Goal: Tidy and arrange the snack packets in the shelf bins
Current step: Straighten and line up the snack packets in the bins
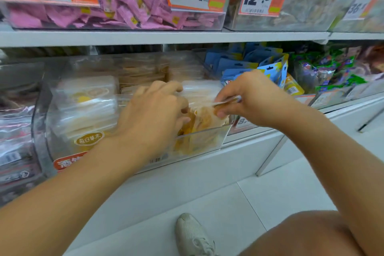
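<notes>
A clear plastic bin (203, 137) sits on the lower shelf (207, 164), holding clear-wrapped snack packets (87, 108). Blue hang-tab pouches (245, 62) lie to its right. Pink wrapped packets (128, 6) fill the bin above.

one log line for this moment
left hand: in clear plastic bin | right hand: pinches clear-wrapped yellow snack packet

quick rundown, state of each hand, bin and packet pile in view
left hand: fingers curled down into the clear bin
right hand: pinching a clear-wrapped packet
clear bin: open-topped, holding yellow snack packets
white packet stack: piled flat, left of the hands
pink packets: loose heap in the upper bin
blue packets: standing upright, right of the hands
</notes>
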`<state>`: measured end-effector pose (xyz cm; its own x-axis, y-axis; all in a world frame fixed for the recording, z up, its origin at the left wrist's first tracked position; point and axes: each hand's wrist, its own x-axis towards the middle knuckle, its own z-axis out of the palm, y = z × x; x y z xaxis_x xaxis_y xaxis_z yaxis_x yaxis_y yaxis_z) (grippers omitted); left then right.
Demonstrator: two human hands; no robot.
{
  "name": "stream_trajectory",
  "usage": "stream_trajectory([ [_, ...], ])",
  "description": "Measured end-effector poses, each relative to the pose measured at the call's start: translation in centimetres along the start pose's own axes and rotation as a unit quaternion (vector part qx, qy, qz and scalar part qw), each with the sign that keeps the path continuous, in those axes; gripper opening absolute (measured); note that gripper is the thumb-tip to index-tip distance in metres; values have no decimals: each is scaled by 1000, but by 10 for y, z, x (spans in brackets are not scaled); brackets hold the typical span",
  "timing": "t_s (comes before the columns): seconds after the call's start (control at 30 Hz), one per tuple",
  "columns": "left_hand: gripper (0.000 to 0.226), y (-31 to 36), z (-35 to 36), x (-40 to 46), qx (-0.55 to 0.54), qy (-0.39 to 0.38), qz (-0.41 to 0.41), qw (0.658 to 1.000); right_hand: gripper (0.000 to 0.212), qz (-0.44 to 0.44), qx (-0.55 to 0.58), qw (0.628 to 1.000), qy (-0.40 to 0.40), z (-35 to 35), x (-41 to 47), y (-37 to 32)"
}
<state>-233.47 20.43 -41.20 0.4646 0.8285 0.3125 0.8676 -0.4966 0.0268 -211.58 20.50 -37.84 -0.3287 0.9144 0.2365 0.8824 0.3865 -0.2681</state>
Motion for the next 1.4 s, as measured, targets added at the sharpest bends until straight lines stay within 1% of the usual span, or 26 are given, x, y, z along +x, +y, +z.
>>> stream_trajectory([
  [0.07,32,-7,1,-2,-9,-7,7,1000,23,26,-19,998,-52,12,12,0],
  [0.13,42,-13,3,-5,-7,-15,26,1000,26,48,-32,994,-89,21,17,2],
  [0.23,74,-19,2,-10,2,-10,34,999,23,60,-24,991,-113,24,15,6],
  [0.3,93,-21,-1,-13,48,-4,6,999,21,45,-13,995,-92,19,10,4],
  [0.37,104,-25,-4,-13,102,-30,-47,993,14,23,-26,999,-21,12,8,1],
  [0.4,107,-26,-5,-12,108,-54,-70,990,9,19,-42,999,-12,11,8,-1],
  [0.47,107,-28,-5,-12,93,-91,-77,989,9,28,-79,994,-67,10,11,-5],
  [0.5,106,-30,-6,-12,84,-95,-65,990,13,28,-66,994,-87,9,12,-8],
  [0.53,104,-33,-9,-12,66,-94,-53,992,18,16,-17,997,-74,9,15,-12],
  [0.57,104,-36,-12,-11,33,-87,-51,994,23,-4,45,999,-30,9,19,-18],
  [0.6,103,-42,-15,-9,-5,-79,-58,995,29,-31,74,996,28,12,24,-25],
  [0.63,105,-48,-18,-8,-35,-71,-67,995,38,-54,61,995,61,17,32,-33],
  [0.67,107,-54,-19,-7,-47,-73,-74,993,51,-59,23,997,51,24,39,-40],
  [0.7,111,-58,-19,-5,-44,-95,-83,991,64,-40,-22,999,4,31,45,-45],
  [0.77,114,-64,-17,-4,-44,-171,-112,978,85,28,-84,990,-111,45,56,-49],
  [0.83,113,-65,-15,-2,-47,-214,-132,967,94,87,-94,977,-172,46,63,-47],
  [0.9,107,-63,-12,-1,-42,-216,-134,966,91,120,-92,968,-199,42,69,-47],
  [0.93,104,-62,-11,-1,-37,-210,-132,968,90,125,-91,969,-195,42,70,-47],
  [0.97,103,-62,-9,-1,-32,-203,-129,970,91,119,-88,973,-177,44,70,-48],
  [1.03,102,-64,-5,-1,-33,-197,-124,972,92,77,-70,988,-113,50,66,-53],
  [1.07,100,-64,-4,0,-37,-198,-119,972,91,58,-61,992,-96,51,64,-55],
  [1.13,94,-66,-6,1,-64,-195,-116,972,82,45,-55,990,-124,50,65,-57],
  [1.2,87,-68,-9,0,-101,-179,-114,972,72,58,-56,985,-151,47,71,-58],
  [1.27,81,-71,-15,-8,-120,-135,-107,978,73,56,-43,989,-127,45,75,-66],
  [1.33,72,-79,-24,-23,-82,-65,-91,990,72,30,-7,995,-92,45,72,-86],
  [1.4,59,-90,-34,-45,-37,-15,-84,996,75,-23,31,997,-70,48,61,-109],
])
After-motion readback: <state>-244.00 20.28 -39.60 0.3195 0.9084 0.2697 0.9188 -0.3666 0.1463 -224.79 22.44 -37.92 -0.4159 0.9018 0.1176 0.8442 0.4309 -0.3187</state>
